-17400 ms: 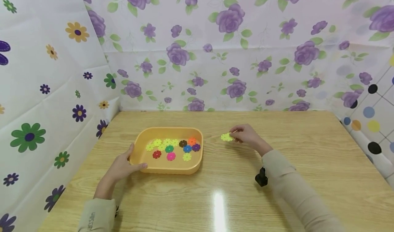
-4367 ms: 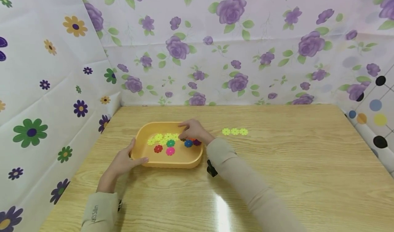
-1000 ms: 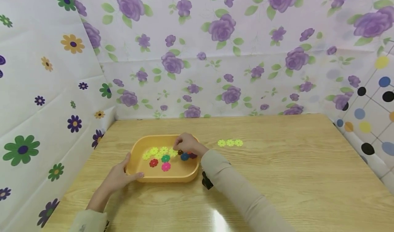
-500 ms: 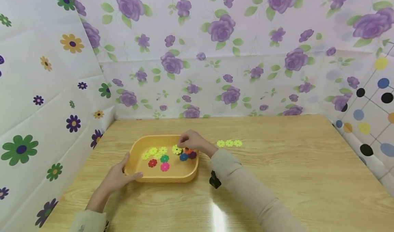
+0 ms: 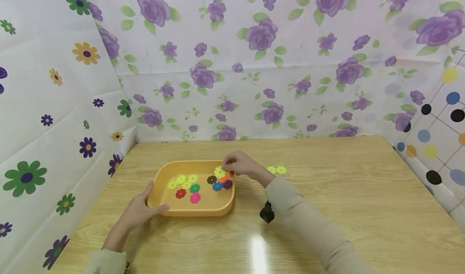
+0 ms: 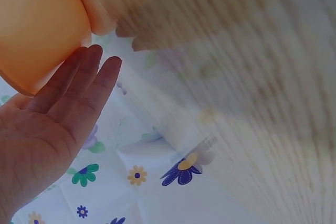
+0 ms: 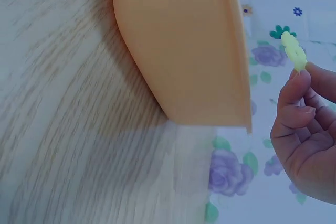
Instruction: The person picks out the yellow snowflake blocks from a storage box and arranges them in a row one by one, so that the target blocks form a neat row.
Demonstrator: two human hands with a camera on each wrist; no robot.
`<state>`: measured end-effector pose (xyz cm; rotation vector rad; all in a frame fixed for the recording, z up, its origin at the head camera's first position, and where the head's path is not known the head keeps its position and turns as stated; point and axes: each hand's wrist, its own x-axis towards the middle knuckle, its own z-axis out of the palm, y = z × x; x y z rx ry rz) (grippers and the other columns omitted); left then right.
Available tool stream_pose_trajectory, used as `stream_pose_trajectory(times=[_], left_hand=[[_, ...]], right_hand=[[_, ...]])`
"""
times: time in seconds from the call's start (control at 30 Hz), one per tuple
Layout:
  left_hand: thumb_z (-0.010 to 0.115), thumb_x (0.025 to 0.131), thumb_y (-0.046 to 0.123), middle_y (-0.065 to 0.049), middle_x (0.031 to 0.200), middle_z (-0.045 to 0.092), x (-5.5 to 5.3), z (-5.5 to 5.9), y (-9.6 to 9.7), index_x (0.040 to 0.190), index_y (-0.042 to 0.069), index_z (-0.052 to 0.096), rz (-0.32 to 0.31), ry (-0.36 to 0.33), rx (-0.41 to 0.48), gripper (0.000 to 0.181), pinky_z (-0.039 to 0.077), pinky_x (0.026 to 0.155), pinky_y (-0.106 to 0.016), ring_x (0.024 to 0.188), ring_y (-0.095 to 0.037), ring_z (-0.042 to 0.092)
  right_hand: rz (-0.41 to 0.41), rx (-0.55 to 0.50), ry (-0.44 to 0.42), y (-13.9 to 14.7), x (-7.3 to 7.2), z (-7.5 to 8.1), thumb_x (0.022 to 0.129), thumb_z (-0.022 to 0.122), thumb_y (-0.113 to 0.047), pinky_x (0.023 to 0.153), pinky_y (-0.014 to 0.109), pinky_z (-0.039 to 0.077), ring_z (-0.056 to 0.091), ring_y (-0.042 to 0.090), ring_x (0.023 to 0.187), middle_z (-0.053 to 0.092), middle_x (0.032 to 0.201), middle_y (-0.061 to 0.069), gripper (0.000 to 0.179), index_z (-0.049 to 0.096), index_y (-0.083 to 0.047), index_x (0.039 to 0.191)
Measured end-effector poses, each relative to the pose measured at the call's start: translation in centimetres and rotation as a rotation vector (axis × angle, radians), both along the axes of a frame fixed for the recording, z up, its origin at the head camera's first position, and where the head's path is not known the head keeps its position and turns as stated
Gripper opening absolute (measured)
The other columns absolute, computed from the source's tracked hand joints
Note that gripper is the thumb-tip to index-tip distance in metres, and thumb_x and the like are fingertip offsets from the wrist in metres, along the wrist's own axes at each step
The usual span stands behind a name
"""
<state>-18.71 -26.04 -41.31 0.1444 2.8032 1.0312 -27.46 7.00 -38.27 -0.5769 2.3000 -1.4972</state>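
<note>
The right hand point(image 5: 239, 164) pinches a yellow-green flower piece point(image 5: 219, 172) between thumb and fingertips, its other fingers curled in toward the palm, and the piece is held up over the far right corner of the orange-yellow tray point(image 5: 192, 213). The left hand point(image 5: 136, 212) lies open against the tray's left end, thumb over the near rim and fairly straight fingers touching the outer wall. Just below the right hand's fingertips are an orange piece point(image 5: 223, 179), partly covered by the held one, a purple piece point(image 5: 227, 184), a blue piece point(image 5: 217, 186) and, a little to the left, a brown piece point(image 5: 212, 180). Closer to the left hand sit a red piece point(image 5: 180, 193), a pink piece point(image 5: 195, 197) and a green piece point(image 5: 194, 188), with a cluster of yellow pieces point(image 5: 181, 179) beyond them. On the wooden table point(image 5: 327, 185), past the right wrist, two more yellow pieces point(image 5: 281, 170) show side by side, partly behind the forearm. A black device point(image 5: 267, 212) hangs below the right wrist. On the left sleeve point(image 5: 107, 262), behind the left hand, a dark scrap of lettering point(image 5: 97, 270) is cut off by the frame edge and cannot be read. Beyond both hands rises a sheet point(image 5: 236, 88) printed with purple roses.
</note>
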Motion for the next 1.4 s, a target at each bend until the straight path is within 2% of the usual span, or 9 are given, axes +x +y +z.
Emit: stream_pose_trajectory(times=[0.13,0.27,0.5,0.7,0.87,1.0,1.07,1.2,1.4], left_hand=[[0.071,0.077,0.041,-0.033,0.143,0.012,0.1,-0.2,0.0,0.141,-0.01,0.005,-0.003,-0.006,-0.001,0.105,0.026,0.101,-0.051,0.129,-0.046,0.02],[0.07,0.077,0.041,-0.032,0.143,0.011,0.0,-0.1,-0.1,0.141,-0.009,0.004,-0.001,-0.017,-0.004,0.105,0.026,0.101,-0.051,0.129,-0.046,0.02],[0.07,0.077,0.041,-0.032,0.144,0.01,-0.1,0.1,0.0,0.141,-0.009,0.003,-0.006,-0.007,0.003,0.105,0.026,0.101,-0.051,0.129,-0.046,0.019],[0.071,0.077,0.04,-0.032,0.144,0.01,-0.1,0.1,0.0,0.141,-0.009,0.003,-0.004,-0.002,0.015,0.105,0.027,0.101,-0.051,0.129,-0.046,0.019],[0.07,0.077,0.043,-0.032,0.144,0.01,-0.2,0.0,-0.1,0.141,-0.008,0.001,-0.001,-0.032,-0.001,0.106,0.026,0.101,-0.051,0.129,-0.046,0.019],[0.069,0.077,0.045,-0.031,0.144,0.01,0.0,0.0,0.0,0.142,-0.006,0.0,0.01,-0.06,-0.018,0.107,0.025,0.102,-0.052,0.129,-0.046,0.019],[0.069,0.077,0.044,-0.031,0.144,0.009,0.0,0.0,0.1,0.142,-0.006,0.0,0.012,-0.063,-0.014,0.107,0.025,0.102,-0.053,0.129,-0.046,0.018],[0.07,0.077,0.043,-0.031,0.144,0.009,0.0,0.1,0.2,0.141,-0.007,0.001,0.004,-0.048,-0.013,0.107,0.024,0.102,-0.053,0.13,-0.046,0.017],[0.069,0.077,0.043,-0.032,0.144,0.009,0.0,0.4,0.4,0.141,-0.007,0.0,0.007,-0.057,-0.018,0.107,0.025,0.101,-0.053,0.129,-0.047,0.018]], right_hand=[[-0.02,-0.028,-0.022,1.3,0.0,0.0,0.089,0.058,-0.01,0.047,0.023,0.035,0.053,0.019,0.056,0.059,0.069,0.016,0.011,0.062,-0.003,0.082],[-0.038,-0.034,-0.034,2.6,0.0,0.2,0.09,0.057,-0.011,0.048,0.024,0.036,0.052,0.018,0.056,0.057,0.068,0.011,0.012,0.062,-0.003,0.083],[-0.068,-0.024,-0.051,5.1,-0.5,0.5,0.092,0.054,-0.012,0.049,0.025,0.037,0.05,0.016,0.057,0.056,0.075,0.013,0.013,0.061,-0.003,0.085],[-0.082,-0.032,-0.051,7.4,-0.6,0.7,0.092,0.053,-0.013,0.051,0.027,0.038,0.049,0.016,0.058,0.055,0.075,0.016,0.014,0.06,-0.002,0.087],[-0.096,-0.027,-0.069,9.0,-0.3,0.7,0.093,0.053,-0.013,0.051,0.028,0.037,0.049,0.021,0.06,0.055,0.078,0.019,0.013,0.059,-0.003,0.087],[-0.103,-0.026,-0.062,10.3,0.0,1.0,0.093,0.053,-0.013,0.053,0.033,0.038,0.048,0.026,0.062,0.055,0.075,0.018,0.014,0.06,-0.002,0.088],[-0.111,-0.014,-0.059,10.9,0.1,1.1,0.093,0.052,-0.013,0.054,0.034,0.038,0.048,0.025,0.061,0.055,0.073,0.014,0.015,0.059,-0.001,0.089],[-0.123,0.009,-0.058,12.0,0.4,1.4,0.093,0.051,-0.012,0.053,0.031,0.037,0.047,0.02,0.059,0.054,0.071,0.008,0.016,0.058,0.001,0.091],[-0.133,0.028,-0.048,13.9,0.4,1.2,0.094,0.051,-0.014,0.051,0.027,0.035,0.046,0.019,0.059,0.054,0.072,0.01,0.016,0.058,0.001,0.093]])
